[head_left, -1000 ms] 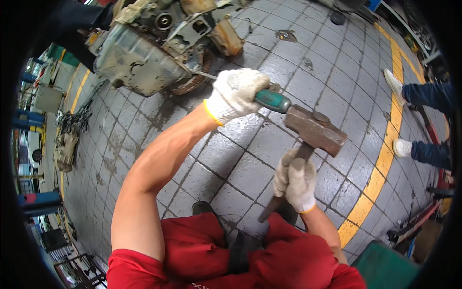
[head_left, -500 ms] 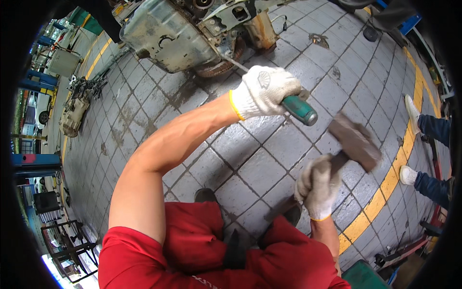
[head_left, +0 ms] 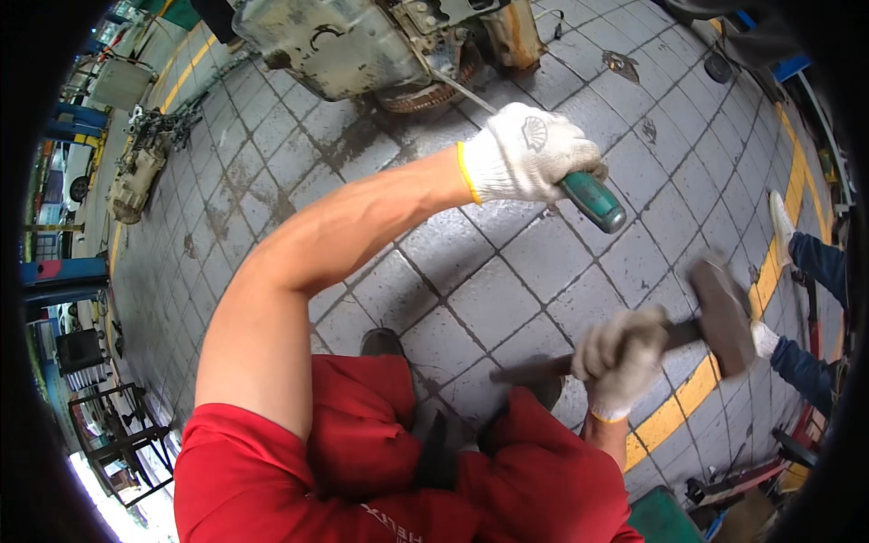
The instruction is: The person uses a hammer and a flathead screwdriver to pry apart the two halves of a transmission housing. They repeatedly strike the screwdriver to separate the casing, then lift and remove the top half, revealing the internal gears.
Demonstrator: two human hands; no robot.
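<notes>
Just beyond the red trousers (head_left: 362, 394), the fingers of the gloved right hand (head_left: 625, 357) are fully wrapped around the shaft of a hammer (head_left: 722, 319). The hammer's long axis runs nearly crosswise; its free end points left and its blurred head right, with the head set across the shaft. Farther forward, the gloved left hand (head_left: 534, 154) is closed around a hand tool (head_left: 593, 201) with a green handle. The tool's axis is diagonal: its butt points to the lower right, toward the hammer side, and its thin metal shaft extends to the upper left. The left hand conceals the middle section. The tool's far end reaches a dirty engine assembly (head_left: 317, 54); whether its tip is seated cannot be determined. A toothed ring (head_left: 430, 98) lies just beside the shaft. The work takes place above a grey tiled floor (head_left: 543, 281) with dark stains below the assembly. A yellow line (head_left: 692, 395) crosses the floor at right, near another person's white shoe (head_left: 780, 226). At far left are a grimy metal casting (head_left: 136, 176) and a blue post (head_left: 68, 271).
</notes>
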